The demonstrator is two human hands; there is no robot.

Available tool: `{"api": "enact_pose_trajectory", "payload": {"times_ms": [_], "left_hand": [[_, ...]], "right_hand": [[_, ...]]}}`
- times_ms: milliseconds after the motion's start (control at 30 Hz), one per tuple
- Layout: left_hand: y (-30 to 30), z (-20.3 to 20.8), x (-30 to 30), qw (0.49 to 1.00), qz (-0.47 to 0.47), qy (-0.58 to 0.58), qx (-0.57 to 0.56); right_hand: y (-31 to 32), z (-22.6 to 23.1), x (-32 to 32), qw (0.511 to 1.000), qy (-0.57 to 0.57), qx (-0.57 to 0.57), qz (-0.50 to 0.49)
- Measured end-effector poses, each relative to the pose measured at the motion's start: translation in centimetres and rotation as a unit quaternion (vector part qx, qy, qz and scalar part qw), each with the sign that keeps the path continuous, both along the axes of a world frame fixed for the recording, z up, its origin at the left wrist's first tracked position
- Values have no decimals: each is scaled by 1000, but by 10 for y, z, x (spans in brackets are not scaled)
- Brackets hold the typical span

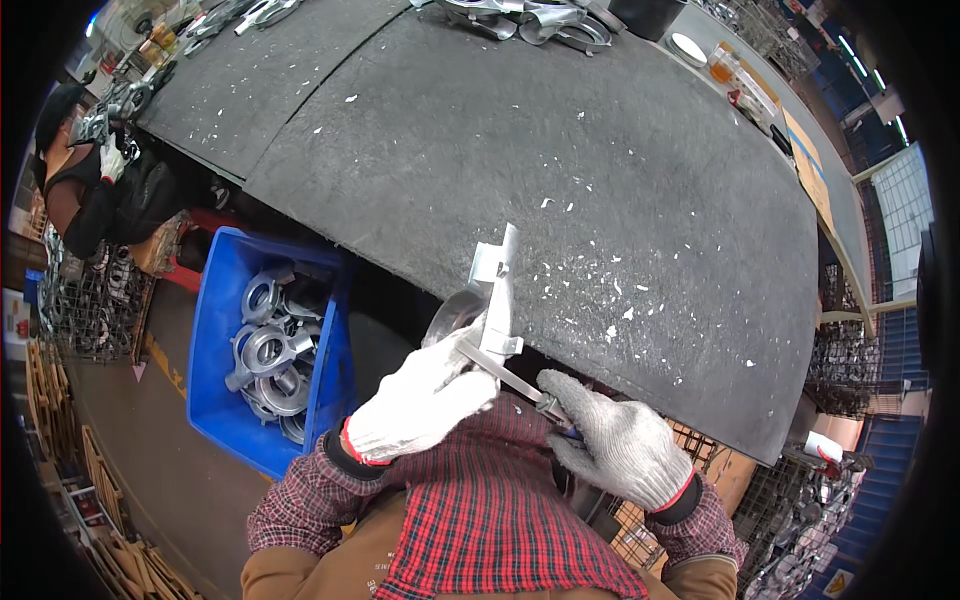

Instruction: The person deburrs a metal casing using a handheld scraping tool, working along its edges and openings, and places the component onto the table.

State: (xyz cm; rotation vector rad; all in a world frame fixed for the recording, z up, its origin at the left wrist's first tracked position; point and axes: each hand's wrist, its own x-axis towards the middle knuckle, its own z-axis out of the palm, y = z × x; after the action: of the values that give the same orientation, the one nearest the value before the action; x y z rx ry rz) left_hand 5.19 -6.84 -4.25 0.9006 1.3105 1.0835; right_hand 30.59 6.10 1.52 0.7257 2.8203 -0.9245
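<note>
I've got the left hand (418, 400) closed around a metal casting (488, 300), holding it just off the near edge of the bench (560, 150), above my lap. Right hand (620, 450) is closed on the handle end of a thin file (505, 375), whose blade runs up and left to touch the casting near its lower lug. Both hands in white knit gloves.

Step in hand, as I judge it: deburring, mid-stroke on one edge of the casting. The next move seems to call for the left grip to stay firm and turn the part to a fresh edge, with the file kept flat so it doesn't skid toward the left glove's fingers.

Around: a blue bin (215, 340) on my left, near the left elbow, holds more ring-shaped castings (270, 350). The bench mat is dark and speckled with white flecks (610, 290), maybe filings. More metal parts (530, 20) sit at the far edge, well apart. Another person (85, 180) works at far left, with one gloved hand raised. Wire baskets (830, 500) sit low on the right.

In the way: the bench edge is close behind the casting, so there's little room for the file tip. Nothing sits between my hands and the bin.
</note>
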Motion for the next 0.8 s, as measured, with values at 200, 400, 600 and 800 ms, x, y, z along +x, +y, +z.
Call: {"api": "enact_pose_trajectory", "payload": {"times_ms": [200,400,600,800], "left_hand": [[15,17,-4,994,25,-101,-41],[15,23,-8,993,6,-99,-58],[1,34,-7,996,25,-82,23],[6,14,-20,999,-4,-35,14]], "right_hand": [[-5,-8,-4,992,85,-78,-46],[-1,0,-3,988,35,-144,-46],[19,14,-16,987,49,-89,-126],[7,35,-13,997,9,50,-57]]}}
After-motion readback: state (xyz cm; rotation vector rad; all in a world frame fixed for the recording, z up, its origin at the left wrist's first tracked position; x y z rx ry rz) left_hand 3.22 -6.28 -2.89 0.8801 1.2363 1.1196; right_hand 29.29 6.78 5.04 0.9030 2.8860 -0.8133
